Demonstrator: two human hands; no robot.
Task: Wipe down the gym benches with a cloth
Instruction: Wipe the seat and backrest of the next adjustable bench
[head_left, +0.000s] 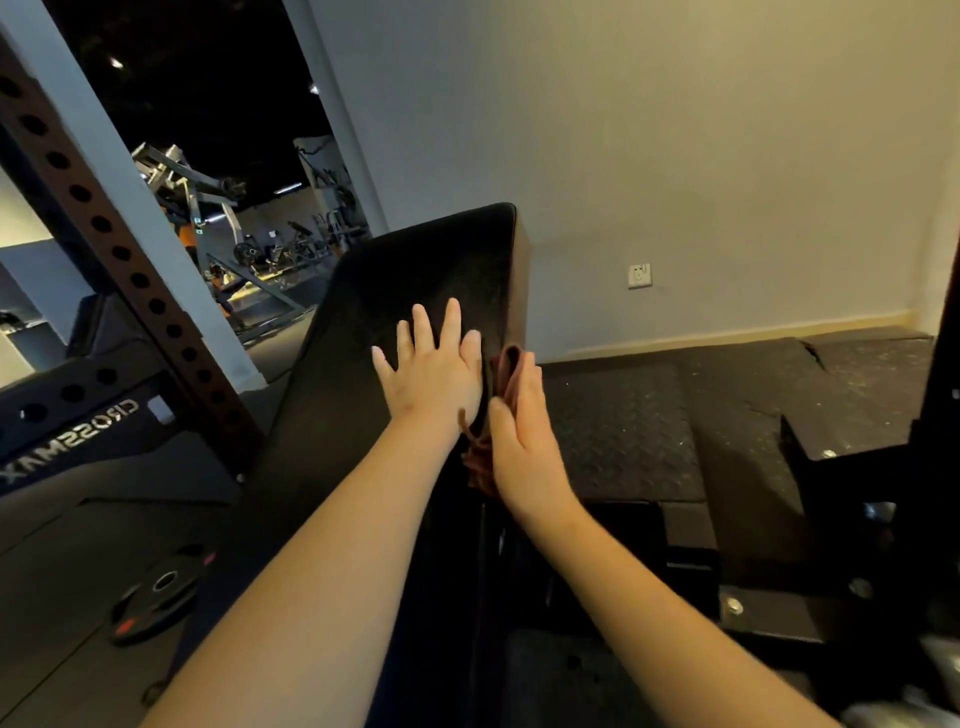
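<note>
we are at the raised black backrest pad (415, 291) of the gym bench, and we take it as our landmark for everything here. our left hand (431, 371) lies flat on the face of the pad with the fingers spread, bracing it, holding nothing. our right hand (522, 441) is on the right side edge of the pad, fingers straight and together, palm pressing the reddish-brown cloth (498, 415) against that edge; the cloth is bunched between palm and pad, with a fold showing above the fingertips and a loose tail hanging below the thumb. we judge the step in hand to be wiping the side edge. to do it well we would keep the left hand steady so the pad does not rock, keep the right palm flat so the cloth stays trapped rather than slipping out, and run long overlapping strokes along the edge up toward the top corner, then fold the cloth to a fresh face before taking the wide front. the hanging tail could snag on the frame below the pad, so we would gather it into the palm. left of the pad stands a rack upright (104, 228) with holes, and below and left of the pad a weight plate (161, 592) lies on the floor.
</note>
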